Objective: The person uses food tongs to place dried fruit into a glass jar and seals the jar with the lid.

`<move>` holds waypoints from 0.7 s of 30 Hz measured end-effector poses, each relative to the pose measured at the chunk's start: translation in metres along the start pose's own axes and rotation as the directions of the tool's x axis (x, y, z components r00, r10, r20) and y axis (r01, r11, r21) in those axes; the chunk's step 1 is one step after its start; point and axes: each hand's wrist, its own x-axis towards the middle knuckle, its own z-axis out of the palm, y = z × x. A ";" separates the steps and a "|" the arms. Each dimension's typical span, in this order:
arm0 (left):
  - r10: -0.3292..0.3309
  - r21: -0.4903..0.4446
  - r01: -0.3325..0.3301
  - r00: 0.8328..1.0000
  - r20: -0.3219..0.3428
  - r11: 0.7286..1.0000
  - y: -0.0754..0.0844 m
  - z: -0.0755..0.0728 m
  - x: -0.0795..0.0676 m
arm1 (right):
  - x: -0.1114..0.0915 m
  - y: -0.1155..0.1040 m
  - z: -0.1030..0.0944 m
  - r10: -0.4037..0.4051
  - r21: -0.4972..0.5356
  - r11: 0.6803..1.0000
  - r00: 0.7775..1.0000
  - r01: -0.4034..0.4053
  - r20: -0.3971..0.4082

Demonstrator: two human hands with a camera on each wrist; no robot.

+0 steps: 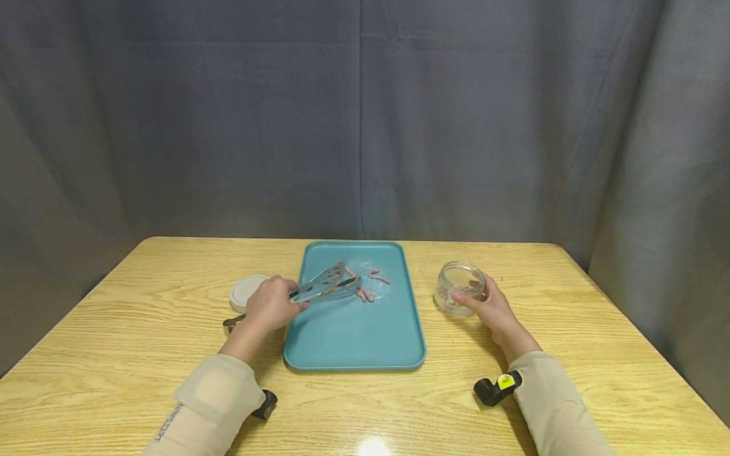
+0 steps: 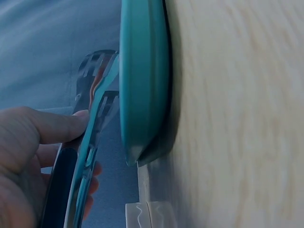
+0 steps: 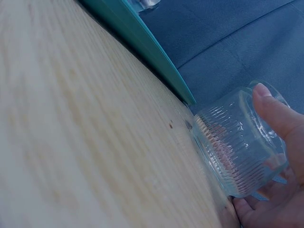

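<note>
My left hand [image 1: 269, 305] grips metal tongs [image 1: 329, 277] with slotted ends, held over the blue-green tray [image 1: 355, 345]. The thumb presses one arm of the tongs, with fingers on the far side, in the left wrist view. Several small pinkish strips [image 1: 379, 277] lie on the tray near the tong tips, amid a whitish dusting. Whether the tips hold a strip cannot be made out. Right of the tray, my right hand [image 1: 497, 311] holds a clear ribbed glass jar [image 3: 237, 142] by its side, thumb near the rim. Pinkish bits show through the glass, low in the jar.
A round white lid [image 1: 245, 292] lies on the wooden table [image 1: 142, 354] left of the tray, partly behind my left hand. Dark grey curtains [image 1: 365, 126] hang behind the table. Black wrist cameras [image 1: 495, 389] sit at both cuffs.
</note>
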 end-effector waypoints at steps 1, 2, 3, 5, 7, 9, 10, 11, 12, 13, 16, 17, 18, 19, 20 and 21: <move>0.003 0.002 -0.003 1.000 0.004 1.000 0.000 0.000 0.000 | -0.001 -0.002 0.000 0.001 -0.001 1.000 1.000 -0.001 0.007; 0.005 0.006 -0.005 1.000 0.008 1.000 0.000 0.001 0.000 | -0.002 -0.003 0.000 0.002 0.002 1.000 1.000 -0.002 0.002; 0.006 0.009 -0.006 1.000 0.012 1.000 0.000 0.001 0.000 | -0.003 -0.005 0.001 0.004 0.007 1.000 1.000 -0.004 0.003; 0.005 0.010 -0.006 1.000 0.018 1.000 -0.001 0.001 0.000 | -0.003 -0.006 0.001 0.005 0.007 1.000 1.000 -0.005 0.008; 0.003 0.010 -0.003 1.000 0.023 1.000 -0.001 0.001 0.000 | -0.004 -0.007 0.001 0.010 0.011 1.000 1.000 -0.010 0.007; 0.001 0.008 -0.001 1.000 0.024 1.000 -0.001 0.001 0.000 | -0.003 -0.007 0.000 0.016 0.012 1.000 1.000 -0.016 0.009; 0.000 0.008 0.000 1.000 0.025 1.000 -0.001 0.000 0.000 | -0.003 -0.007 -0.001 0.020 0.009 1.000 1.000 -0.020 0.014; 0.001 0.007 -0.001 1.000 0.024 1.000 -0.001 0.000 -0.001 | -0.003 -0.007 -0.001 0.023 0.011 1.000 1.000 -0.023 0.015; 0.003 0.007 -0.003 1.000 0.023 1.000 -0.001 0.000 -0.001 | -0.003 -0.007 -0.001 0.027 0.013 1.000 1.000 -0.027 0.014; 0.009 0.004 -0.009 1.000 0.019 1.000 -0.002 0.000 -0.002 | -0.003 -0.007 -0.001 0.030 0.014 0.999 0.999 -0.031 0.015; 0.016 0.000 -0.016 1.000 0.018 1.000 -0.003 -0.002 -0.005 | -0.003 -0.007 -0.001 0.031 0.017 0.999 0.999 -0.031 0.020; 0.018 0.000 -0.018 1.000 0.016 1.000 -0.004 -0.002 -0.006 | -0.003 -0.007 -0.001 0.026 0.018 0.999 0.999 -0.027 0.020; 0.020 0.001 -0.020 1.000 0.014 1.000 -0.004 -0.002 -0.007 | -0.003 -0.007 -0.001 0.023 0.019 1.000 1.000 -0.024 0.018; 0.023 0.002 -0.023 1.000 0.014 1.000 -0.005 -0.003 -0.008 | -0.003 -0.007 -0.001 0.022 0.020 1.000 1.000 -0.022 0.018; 0.020 0.005 -0.020 1.000 0.015 1.000 -0.005 -0.004 -0.008 | -0.003 -0.006 0.000 0.019 0.019 1.000 1.000 -0.020 0.013; 0.021 0.007 -0.021 1.000 0.013 1.000 -0.005 -0.004 -0.009 | -0.003 -0.006 0.000 0.018 0.017 1.000 1.000 -0.018 0.013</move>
